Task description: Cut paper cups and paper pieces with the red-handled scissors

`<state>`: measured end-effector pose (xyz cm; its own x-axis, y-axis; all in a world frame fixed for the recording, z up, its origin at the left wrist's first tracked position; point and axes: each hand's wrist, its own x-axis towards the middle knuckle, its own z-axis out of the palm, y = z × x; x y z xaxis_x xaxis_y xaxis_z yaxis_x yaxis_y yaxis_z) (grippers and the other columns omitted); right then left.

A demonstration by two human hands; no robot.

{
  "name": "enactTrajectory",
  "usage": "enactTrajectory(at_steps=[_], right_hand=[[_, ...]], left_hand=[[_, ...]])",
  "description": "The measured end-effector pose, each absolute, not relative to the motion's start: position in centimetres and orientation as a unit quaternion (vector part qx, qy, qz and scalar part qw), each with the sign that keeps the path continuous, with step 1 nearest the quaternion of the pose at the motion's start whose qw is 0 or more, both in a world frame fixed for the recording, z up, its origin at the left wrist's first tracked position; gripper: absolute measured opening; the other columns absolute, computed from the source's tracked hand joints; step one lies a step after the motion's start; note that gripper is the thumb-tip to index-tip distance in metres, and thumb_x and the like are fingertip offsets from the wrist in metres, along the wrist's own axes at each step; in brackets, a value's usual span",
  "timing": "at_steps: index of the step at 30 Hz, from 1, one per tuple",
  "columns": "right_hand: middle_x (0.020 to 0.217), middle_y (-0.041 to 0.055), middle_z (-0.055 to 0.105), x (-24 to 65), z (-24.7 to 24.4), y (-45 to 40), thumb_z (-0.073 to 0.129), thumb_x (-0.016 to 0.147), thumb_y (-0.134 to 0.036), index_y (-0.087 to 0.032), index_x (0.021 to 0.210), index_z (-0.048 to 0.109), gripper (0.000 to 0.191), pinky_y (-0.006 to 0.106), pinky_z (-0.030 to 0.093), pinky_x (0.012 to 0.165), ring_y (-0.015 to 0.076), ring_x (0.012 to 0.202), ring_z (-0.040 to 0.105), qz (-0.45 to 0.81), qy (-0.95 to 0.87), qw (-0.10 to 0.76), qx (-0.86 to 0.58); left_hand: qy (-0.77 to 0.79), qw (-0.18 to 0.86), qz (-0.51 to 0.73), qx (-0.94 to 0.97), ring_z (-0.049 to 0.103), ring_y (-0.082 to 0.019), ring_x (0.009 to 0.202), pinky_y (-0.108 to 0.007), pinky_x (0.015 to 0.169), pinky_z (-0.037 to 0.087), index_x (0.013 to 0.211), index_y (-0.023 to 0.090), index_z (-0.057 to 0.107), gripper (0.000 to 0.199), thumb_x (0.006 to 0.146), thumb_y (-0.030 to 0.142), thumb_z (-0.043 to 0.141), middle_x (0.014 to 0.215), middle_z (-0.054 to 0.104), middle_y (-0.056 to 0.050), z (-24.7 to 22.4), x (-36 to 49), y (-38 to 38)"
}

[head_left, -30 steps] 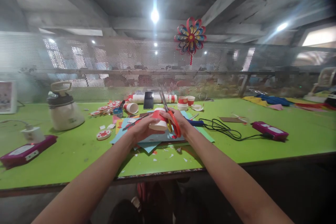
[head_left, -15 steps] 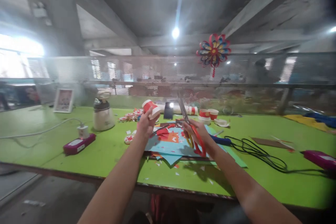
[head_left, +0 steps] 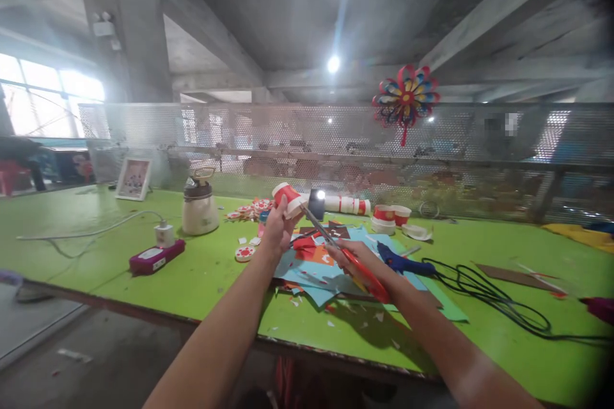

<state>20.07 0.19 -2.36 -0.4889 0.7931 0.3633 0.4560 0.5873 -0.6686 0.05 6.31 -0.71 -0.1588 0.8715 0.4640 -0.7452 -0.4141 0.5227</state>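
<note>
A red and white paper cup (head_left: pixel 288 200) is tilted in my left hand (head_left: pixel 279 229), whose fingers wrap round it. My right hand (head_left: pixel 352 259) grips scissors (head_left: pixel 367 278) with red handles, and their blades point up and left to the cup's rim. Whether the blade tips touch the cup I cannot tell. Below both hands lies a pile of light blue paper (head_left: pixel 311 271) with red and orange scraps on it. A blue glue gun (head_left: pixel 405 262) rests just right of my right hand.
A kettle-like jug (head_left: pixel 199 208) and a purple power strip (head_left: pixel 157 257) stand on the left. More paper cups (head_left: pixel 384 217) and a dark phone-like object (head_left: pixel 316 204) are behind the pile. A black cable (head_left: pixel 499 307) coils across the right. A colourful flower ornament (head_left: pixel 407 97) hangs above.
The scissors have swung from pointing upright to leaning left, bringing their blades to the cup. My left hand still holds the cup. The whole view has shifted slightly.
</note>
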Motion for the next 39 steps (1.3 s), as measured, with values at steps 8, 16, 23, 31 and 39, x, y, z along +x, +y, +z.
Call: enactTrajectory(at_steps=[8, 16, 23, 31, 39], right_hand=[[0.060, -0.0071, 0.053, 19.7, -3.0, 0.3, 0.050, 0.095, -0.041, -0.014, 0.080, 0.060, 0.033, 0.020, 0.041, 0.043, 0.0059, 0.044, 0.048, 0.304, -0.792, 0.366, -0.382], [0.063, -0.0060, 0.056, 19.8, -2.9, 0.2, 0.053, 0.094, -0.039, -0.014, 0.078, 0.060, 0.031, 0.022, 0.046, 0.050, 0.0077, 0.050, 0.053, 0.297, -0.796, 0.373, -0.373], [0.063, -0.0063, 0.055, 19.8, -2.6, 0.1, 0.053, 0.094, -0.037, -0.014, 0.076, 0.059, 0.030, 0.021, 0.044, 0.047, 0.0068, 0.048, 0.051, 0.293, -0.794, 0.366, -0.388], [0.063, -0.0063, 0.055, 19.7, -3.1, 0.2, 0.052, 0.095, -0.038, -0.014, 0.079, 0.060, 0.030, 0.020, 0.043, 0.044, 0.0062, 0.046, 0.050, 0.299, -0.779, 0.379, -0.400], [0.065, -0.0054, 0.057, 19.5, -3.4, 0.2, 0.054, 0.094, -0.036, -0.014, 0.079, 0.060, 0.027, 0.020, 0.045, 0.046, 0.0067, 0.049, 0.053, 0.291, -0.776, 0.392, -0.399]], left_hand=[[0.088, 0.532, 0.748, 0.387, 0.068, -0.018, 0.082, -0.037, 0.082, 0.051, 0.100, 0.021, 0.058, 0.031, 0.076, 0.033, 0.072, 0.088, 0.070, -0.002, -1.1, 1.3, 6.2], [0.097, 0.533, 0.745, 0.389, 0.067, -0.017, 0.083, -0.035, 0.079, 0.052, 0.100, 0.020, 0.056, 0.033, 0.075, 0.033, 0.073, 0.091, 0.069, -0.003, -1.3, 1.6, 6.2], [0.106, 0.529, 0.747, 0.387, 0.067, -0.018, 0.081, -0.038, 0.081, 0.051, 0.101, 0.021, 0.056, 0.039, 0.071, 0.035, 0.076, 0.090, 0.068, -0.003, -1.1, 1.9, 6.0], [0.109, 0.529, 0.744, 0.393, 0.068, -0.020, 0.085, -0.039, 0.082, 0.051, 0.103, 0.021, 0.055, 0.039, 0.073, 0.035, 0.075, 0.092, 0.069, -0.003, -1.0, 2.1, 5.6], [0.103, 0.535, 0.737, 0.400, 0.068, -0.021, 0.086, -0.040, 0.082, 0.052, 0.103, 0.022, 0.055, 0.037, 0.074, 0.035, 0.073, 0.092, 0.069, -0.004, -1.2, 2.1, 5.8]])
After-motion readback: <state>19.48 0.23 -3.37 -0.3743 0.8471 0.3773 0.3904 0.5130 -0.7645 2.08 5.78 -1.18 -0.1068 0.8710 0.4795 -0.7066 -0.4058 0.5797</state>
